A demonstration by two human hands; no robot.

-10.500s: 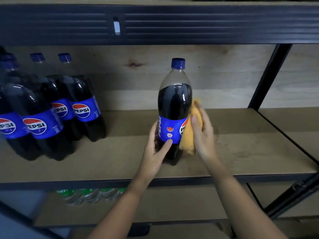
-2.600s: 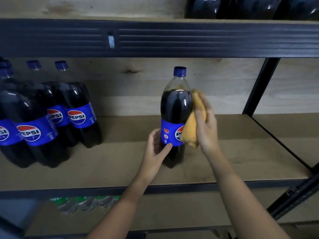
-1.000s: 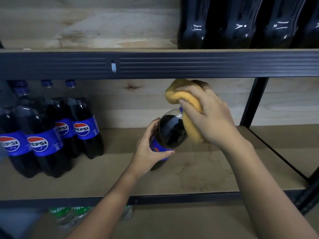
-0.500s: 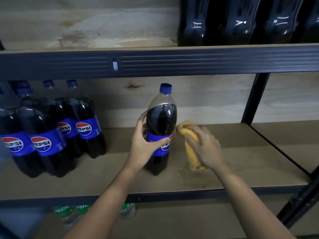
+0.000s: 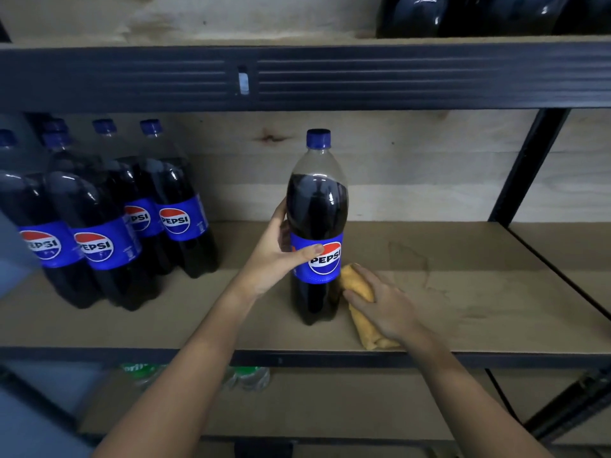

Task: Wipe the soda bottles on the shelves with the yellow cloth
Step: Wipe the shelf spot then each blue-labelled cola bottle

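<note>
Fingers (image 5: 312,250) around upright Pepsi bottle (image 5: 316,226)

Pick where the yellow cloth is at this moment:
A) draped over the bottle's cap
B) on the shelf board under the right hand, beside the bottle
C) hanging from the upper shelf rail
B: the right hand grips the yellow cloth down on the shelf board beside the bottle.

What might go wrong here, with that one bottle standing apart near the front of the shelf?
The held bottle stands near the shelf's front edge; if the left hand lets go carelessly, it could tip off. The yellow cloth under the right hand lies at that bottle's base and might nudge it. Sliding it left may knock the grouped bottles.
</note>
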